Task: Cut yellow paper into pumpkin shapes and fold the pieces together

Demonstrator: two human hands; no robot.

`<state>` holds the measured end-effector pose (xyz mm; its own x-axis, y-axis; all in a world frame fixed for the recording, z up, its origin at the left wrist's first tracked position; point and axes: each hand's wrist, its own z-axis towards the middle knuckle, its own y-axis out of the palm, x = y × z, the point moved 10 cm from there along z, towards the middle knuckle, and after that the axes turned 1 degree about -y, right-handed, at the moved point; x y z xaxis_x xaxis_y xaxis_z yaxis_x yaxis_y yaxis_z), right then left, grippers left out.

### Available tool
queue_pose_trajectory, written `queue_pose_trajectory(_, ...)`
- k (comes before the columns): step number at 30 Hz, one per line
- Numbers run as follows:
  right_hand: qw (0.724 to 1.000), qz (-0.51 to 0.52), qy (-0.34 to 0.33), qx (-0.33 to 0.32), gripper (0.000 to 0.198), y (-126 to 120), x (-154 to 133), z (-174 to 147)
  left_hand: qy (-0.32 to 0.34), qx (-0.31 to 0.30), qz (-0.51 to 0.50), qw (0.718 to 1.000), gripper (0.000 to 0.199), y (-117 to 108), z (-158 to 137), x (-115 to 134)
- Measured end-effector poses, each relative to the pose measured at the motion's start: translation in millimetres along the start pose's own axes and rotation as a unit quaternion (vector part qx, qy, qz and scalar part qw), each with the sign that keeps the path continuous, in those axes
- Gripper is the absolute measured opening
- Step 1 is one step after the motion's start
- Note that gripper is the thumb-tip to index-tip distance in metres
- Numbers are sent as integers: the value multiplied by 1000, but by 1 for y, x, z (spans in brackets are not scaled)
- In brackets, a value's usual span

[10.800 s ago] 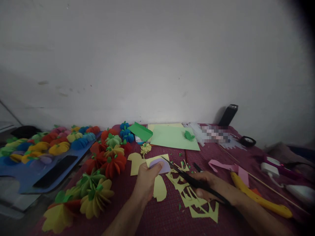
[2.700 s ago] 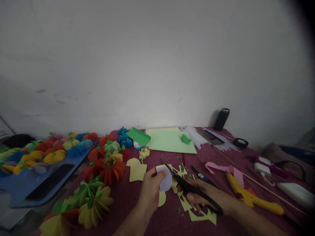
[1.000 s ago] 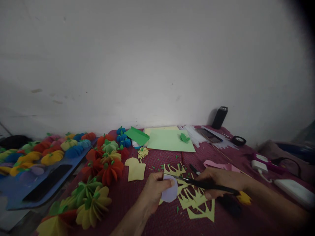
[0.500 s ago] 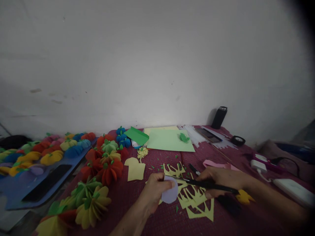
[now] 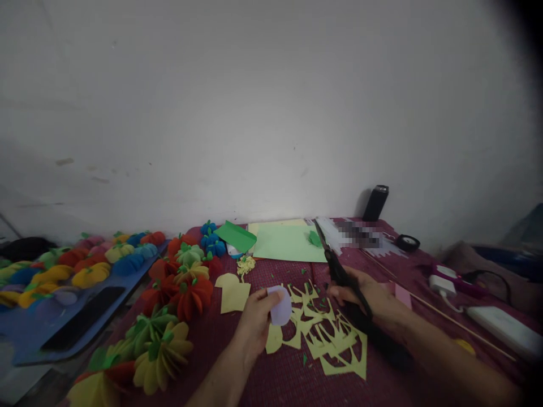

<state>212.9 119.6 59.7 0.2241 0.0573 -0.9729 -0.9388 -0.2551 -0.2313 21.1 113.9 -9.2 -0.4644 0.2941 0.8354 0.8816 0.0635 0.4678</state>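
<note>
My left hand pinches a piece of lilac paper with a rounded edge, the thumb lying across its top. In my right hand is a pair of black scissors, blades pointing up and away toward the back of the table. The scissors and the lilac paper are apart. Below and between the hands lie yellow paper offcuts with curved holes cut in them. A yellow paper piece with a rounded top rests left of the lilac paper.
Folded-paper pumpkins in several colours crowd the left, some on a blue board beside a black phone. Pale green sheets lie at the back. A black bottle, tape roll, wooden stick and white power bank are right.
The scissors have come away from the lilac paper and swung from pointing left to pointing upward. My left hand has shifted slightly left and up with the paper.
</note>
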Motion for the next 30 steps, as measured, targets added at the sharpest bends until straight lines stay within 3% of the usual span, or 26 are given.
queue_pose_trajectory(7, 993, 111, -22, -25, 54, 71, 2, 9, 28, 24, -89, 995, 26, -11, 9, 4)
queue_pose_trajectory(12, 989, 130, -73, -4, 49, 99, 11, 27, 46, 16, -112, 992, 25, -7, 8, 6)
queue_pose_trajectory(20, 985, 136, -98, 46, 47, 81, 18, 37, 80, 35, -10, 996, 21, -12, 9, 8)
queue_pose_trajectory(24, 981, 156, -101, 55, 50, 70, 16, 36, 76, 9, 44, 996, 20, -7, 11, 3)
queue_pose_trajectory(30, 985, 105, -125, 51, 45, 67, 8, 32, 99, -13, 108, 989, 21, 1, 6, 8)
